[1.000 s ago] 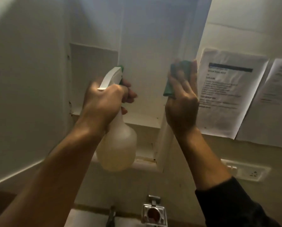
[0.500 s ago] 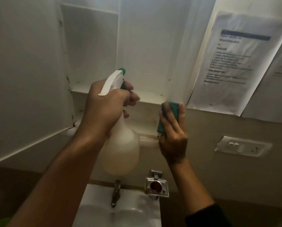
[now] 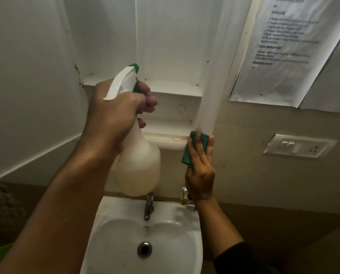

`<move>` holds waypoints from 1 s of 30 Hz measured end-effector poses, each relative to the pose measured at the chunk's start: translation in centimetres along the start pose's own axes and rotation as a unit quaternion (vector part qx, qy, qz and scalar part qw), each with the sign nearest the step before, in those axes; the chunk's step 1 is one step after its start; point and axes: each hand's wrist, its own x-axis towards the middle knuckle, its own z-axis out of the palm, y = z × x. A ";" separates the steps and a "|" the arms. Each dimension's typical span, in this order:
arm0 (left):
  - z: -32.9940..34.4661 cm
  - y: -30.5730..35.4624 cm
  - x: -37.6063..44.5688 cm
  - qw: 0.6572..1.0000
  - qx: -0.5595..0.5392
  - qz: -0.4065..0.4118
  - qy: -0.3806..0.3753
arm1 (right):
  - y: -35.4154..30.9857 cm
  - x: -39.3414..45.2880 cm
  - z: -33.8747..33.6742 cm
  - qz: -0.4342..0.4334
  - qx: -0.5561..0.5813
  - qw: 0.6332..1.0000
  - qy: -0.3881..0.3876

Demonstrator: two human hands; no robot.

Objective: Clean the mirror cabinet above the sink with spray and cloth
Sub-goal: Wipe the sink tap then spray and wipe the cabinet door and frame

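The left hand has its grip curled tight around the neck of the spray bottle, fingers by the trigger, nozzle aimed at the open cabinet's inside. The right hand lies flat with straight fingers, pressing the green cloth against the cabinet's lower right corner, where the upright side frame meets the bottom ledge. The frame's long axis runs up and away from the cloth; the stained ledge runs left from it, toward the bottle. The right hand is nearer both. The sink sits below.
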 end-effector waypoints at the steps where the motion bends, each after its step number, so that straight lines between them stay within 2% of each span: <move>1: -0.5 -0.1 -0.1 1.000 0.003 0.002 0.007 | -0.6 -0.5 0.5 0.024 0.007 1.000 0.006; 7: -3.4 -0.8 -0.1 0.999 0.024 -0.001 0.032 | -6.0 -1.0 3.4 0.204 0.066 0.974 0.079; 9: -4.2 -0.9 -0.1 0.999 0.031 0.001 0.038 | -8.0 -0.6 4.2 0.240 0.086 0.963 0.085; 12: -5.4 -0.7 -0.2 0.998 0.034 0.005 0.047 | -11.3 -0.6 6.0 0.216 0.089 0.972 0.038; 16: -7.5 -0.4 -0.9 0.997 0.037 0.018 0.065 | -14.5 -0.3 8.1 0.197 0.039 0.979 -0.026; 26: -10.3 -0.5 -1.6 0.996 0.036 0.001 0.083 | -18.3 0.2 10.3 0.148 -0.006 0.980 -0.131; 30: -10.0 -0.2 -2.3 0.996 0.030 0.001 0.085 | -19.2 0.4 11.0 0.100 -0.032 0.972 -0.209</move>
